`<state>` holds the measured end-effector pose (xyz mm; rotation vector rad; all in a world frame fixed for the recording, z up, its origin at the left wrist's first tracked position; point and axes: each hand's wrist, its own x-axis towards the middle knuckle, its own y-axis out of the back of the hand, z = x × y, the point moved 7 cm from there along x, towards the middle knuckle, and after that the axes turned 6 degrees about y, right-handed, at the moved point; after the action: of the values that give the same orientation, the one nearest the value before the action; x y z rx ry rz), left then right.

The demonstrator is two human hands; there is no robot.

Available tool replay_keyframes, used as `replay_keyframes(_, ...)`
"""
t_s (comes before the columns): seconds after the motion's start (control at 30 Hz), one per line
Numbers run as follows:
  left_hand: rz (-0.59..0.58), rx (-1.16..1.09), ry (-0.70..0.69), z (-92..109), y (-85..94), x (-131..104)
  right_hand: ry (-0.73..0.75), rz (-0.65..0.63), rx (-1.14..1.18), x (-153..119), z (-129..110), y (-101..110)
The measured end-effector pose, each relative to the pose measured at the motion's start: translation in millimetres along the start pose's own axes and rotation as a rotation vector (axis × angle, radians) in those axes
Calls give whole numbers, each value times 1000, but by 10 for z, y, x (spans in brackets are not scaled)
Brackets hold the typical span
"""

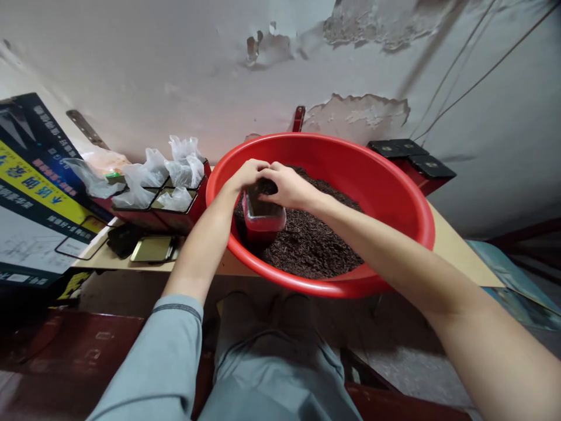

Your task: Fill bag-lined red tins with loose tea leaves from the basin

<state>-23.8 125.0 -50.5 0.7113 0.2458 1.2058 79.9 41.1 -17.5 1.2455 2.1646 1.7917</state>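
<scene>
– So, where is the red box (pixel 259 237) found?

– It is stood in the big red tub (pixel 405 234), on the left side, set among dark dry bits (pixel 315 248).

– And how are the fingers placed?

– The left hand (pixel 250 174) is held at the box's far left edge, fingers bent. The right hand (pixel 287 186) is curled over the open top. Whether anything is gripped by either one cannot be told, since the fingertips are partly hidden.

– How might the box be handled?

– Its walls can be guessed to be stiff and light, so it is best held by both sides. How full it is cannot be seen. The clear lining (pixel 264 223) at its near rim may be soft, slippery and easily torn. The dry bits may be crushed if squeezed hard.
</scene>
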Motion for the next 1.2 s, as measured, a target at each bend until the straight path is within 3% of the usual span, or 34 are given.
replay_keyframes(0.1,58,-74,-16,52,79,-23,70,0,45,80,-97,-63)
replay_keyframes(0.17,84,-48,-5,63,91,-30,37,15,73,15,-9,12)
replay_keyframes(0.23,64,-12,-2,73,52,-30,-45,45,68,-134,189,142)
replay_keyframes(0.33,-84,71,18,62,-95,-26,-234,3,-50,-479,620,225)
replay_keyframes(0.47,-333,167,120,-39,-258,-57,-515,-427,-174,-1038,1123,-187)
replay_keyframes(0.53,-396,132,126,-50,-275,-72,-606,-640,-152,-1257,1182,-465)
replay_keyframes(0.6,-399,92,138,-59,-259,-76,-651,-751,-153,-1355,1130,-660)
replay_keyframes(0.67,-366,68,180,-85,-231,-80,-649,-750,-195,-1337,1036,-748)
replay_keyframes(0.83,-298,26,222,-101,-196,-107,-545,-597,-258,-1205,896,-732)
replay_keyframes(1.03,-143,-46,145,-64,-108,-37,-381,-620,-247,-1115,846,-767)
replay_keyframes(1.13,-91,-53,159,-104,-77,-16,-394,-579,-257,-1040,864,-661)
replay_keyframes(1.2,-76,-21,159,-128,-63,-19,-413,-483,-244,-963,879,-487)
